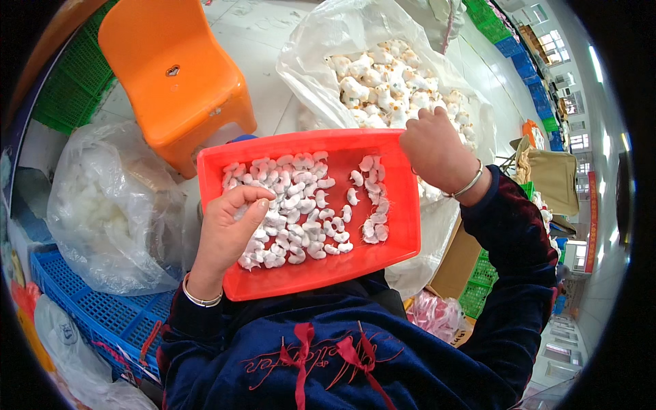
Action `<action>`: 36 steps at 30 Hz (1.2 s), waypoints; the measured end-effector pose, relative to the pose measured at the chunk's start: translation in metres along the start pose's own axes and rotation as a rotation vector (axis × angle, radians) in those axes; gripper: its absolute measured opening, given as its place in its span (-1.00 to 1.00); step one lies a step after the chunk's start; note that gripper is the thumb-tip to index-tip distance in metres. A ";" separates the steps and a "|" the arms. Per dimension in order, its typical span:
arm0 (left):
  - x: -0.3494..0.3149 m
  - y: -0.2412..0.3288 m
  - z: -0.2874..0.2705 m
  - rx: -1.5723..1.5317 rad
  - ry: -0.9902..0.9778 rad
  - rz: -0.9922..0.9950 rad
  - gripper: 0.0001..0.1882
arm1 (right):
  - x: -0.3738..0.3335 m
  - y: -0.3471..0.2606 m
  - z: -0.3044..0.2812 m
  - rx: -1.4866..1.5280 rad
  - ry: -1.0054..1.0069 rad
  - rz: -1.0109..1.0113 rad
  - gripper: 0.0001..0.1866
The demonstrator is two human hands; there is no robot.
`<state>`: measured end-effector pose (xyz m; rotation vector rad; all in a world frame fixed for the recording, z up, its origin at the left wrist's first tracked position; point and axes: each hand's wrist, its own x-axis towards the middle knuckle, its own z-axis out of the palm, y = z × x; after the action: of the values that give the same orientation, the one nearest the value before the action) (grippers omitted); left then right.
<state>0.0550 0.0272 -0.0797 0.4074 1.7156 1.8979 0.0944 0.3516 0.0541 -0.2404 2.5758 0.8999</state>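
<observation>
A red plastic bin [412, 225] sits against my lap, with many small white curved stuffed pieces [295, 188] heaped on its left side. A smaller row of these white pieces [373, 198] lies along its right side. My left hand [234, 217] is over the bin's left part, thumb and forefinger brought together; I cannot make out what is between them. Raised above the bin's far right corner, my right hand [439, 152] is closed, its fingertips turned away and their contents hidden. Just past it, small white plush toys [383, 82] with orange-brown patches fill a clear plastic bag [307, 58].
An orange plastic chair [171, 75] stands beyond the bin at the left. A clear bag of white stuffing [102, 212] rests near blue crates [89, 294]. At the right are a cardboard box [459, 263] and green crates [478, 283].
</observation>
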 end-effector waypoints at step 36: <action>-0.006 0.010 0.026 -0.167 0.022 -0.128 -0.85 | -0.063 -0.093 0.032 1.226 0.327 -0.117 -0.64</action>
<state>0.0727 0.0444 -0.0658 0.2089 1.5431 1.9398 0.1885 0.3015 0.0061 -0.1613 2.8320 -0.8721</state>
